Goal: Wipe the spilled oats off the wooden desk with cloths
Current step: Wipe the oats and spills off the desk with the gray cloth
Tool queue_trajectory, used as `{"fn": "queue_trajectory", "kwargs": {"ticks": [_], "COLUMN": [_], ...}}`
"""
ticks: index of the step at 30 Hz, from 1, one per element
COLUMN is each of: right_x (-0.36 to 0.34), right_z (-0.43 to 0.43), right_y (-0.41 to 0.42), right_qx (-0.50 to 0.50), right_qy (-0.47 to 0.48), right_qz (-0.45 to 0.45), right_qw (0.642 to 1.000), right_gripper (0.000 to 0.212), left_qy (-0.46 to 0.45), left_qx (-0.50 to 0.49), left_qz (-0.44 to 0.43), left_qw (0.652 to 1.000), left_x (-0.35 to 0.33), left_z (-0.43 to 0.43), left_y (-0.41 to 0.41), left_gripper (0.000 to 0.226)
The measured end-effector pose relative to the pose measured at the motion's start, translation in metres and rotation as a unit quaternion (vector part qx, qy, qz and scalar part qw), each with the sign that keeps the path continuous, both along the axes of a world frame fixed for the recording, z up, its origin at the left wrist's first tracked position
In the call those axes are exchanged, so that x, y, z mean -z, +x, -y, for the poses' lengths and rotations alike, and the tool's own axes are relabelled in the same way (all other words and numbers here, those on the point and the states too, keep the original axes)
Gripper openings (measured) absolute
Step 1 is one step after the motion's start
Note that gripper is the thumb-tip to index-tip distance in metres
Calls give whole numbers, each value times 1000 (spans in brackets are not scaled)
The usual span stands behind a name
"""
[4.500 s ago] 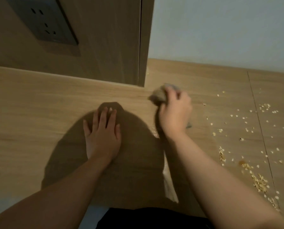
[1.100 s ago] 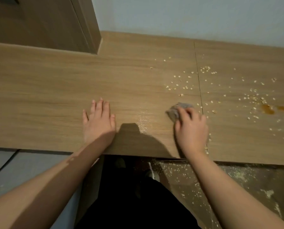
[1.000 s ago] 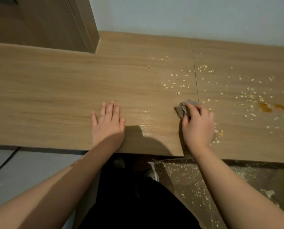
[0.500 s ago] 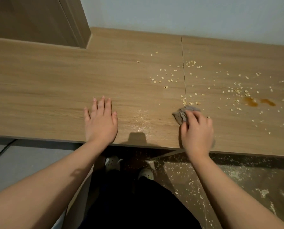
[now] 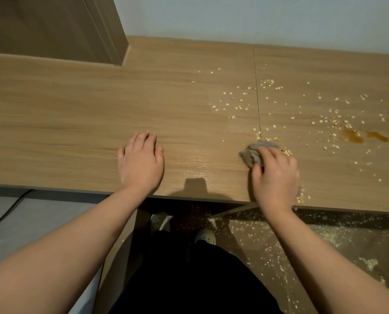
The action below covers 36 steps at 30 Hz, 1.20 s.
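— Where is the cloth (image 5: 254, 152)?
— Bunched in the grip of the right hand (image 5: 275, 177), on the worktop (image 5: 75, 114).
— And the oats (image 5: 232, 117)?
— Beyond it and rightward; left hand (image 5: 140, 162) lies flat, farther off.

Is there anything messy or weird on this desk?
Yes. Oats lie scattered over the right half of the desk, two brown wet-looking stains sit among them, and more oats cover the floor below. The right hand holds a gray cloth at the spill's near edge.
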State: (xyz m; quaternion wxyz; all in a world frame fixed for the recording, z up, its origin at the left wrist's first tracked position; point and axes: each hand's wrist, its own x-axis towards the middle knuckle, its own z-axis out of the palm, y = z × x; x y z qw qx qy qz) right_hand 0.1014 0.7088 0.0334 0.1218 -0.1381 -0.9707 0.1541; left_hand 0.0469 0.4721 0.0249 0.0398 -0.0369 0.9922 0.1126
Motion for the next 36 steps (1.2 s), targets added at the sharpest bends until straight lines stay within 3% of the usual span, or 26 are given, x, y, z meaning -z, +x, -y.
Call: {"fn": "queue_trajectory", "kwargs": {"ticks": [3,5,9,12,15,18,21,23,25,28,31,33,36], "right_x": [8,17,20,15,9,11,24,22,18,11,4,2,-1], "right_z": [69,102,75,23,13,71,116,112,90,46,24,36,88], "right_y": [-4,-12,-57,-78,-77,-69,-77,-103,-133,-161,-161,-157,-156], "right_qx": [-208,-272,-209,-60,36,-115,-254,-228,-167,5,147,145,-31], "right_qy": [25,37,39,43,-35,-36,11,47,56,23,2,-27,-51], "right_qz": [-20,-33,11,10,-2,-63,-64,-63,0,26,18,-8,19], "right_qw": [978,961,977,997,999,991,965,970,984,999,989,989,998], "right_gripper": [28,34,42,37,37,29,22,25,34,40,39,40,36], "left_qy": [11,16,-6,-32,-38,-44,-48,-45,-44,-47,-46,-37,-20], "left_qx": [-2,-19,-1,30,27,18,16,19,19,15,15,17,16], "left_qz": [-18,-21,0,11,21,41,44,37,34,41,42,35,16], "left_qw": [1000,999,1000,999,999,998,998,998,998,998,998,999,1000], "left_x": [-2,-2,-2,-3,-2,4,10,11,11,12,14,15,15], "left_z": [6,13,24,25,26,29,29,29,31,32,31,32,33], "left_y": [-10,-19,-44,-65,-84,-92,-89,-89,-90,-90,-91,-92,-91], "left_gripper": [42,44,53,55,55,54,54,53,53,53,53,53,52]}}
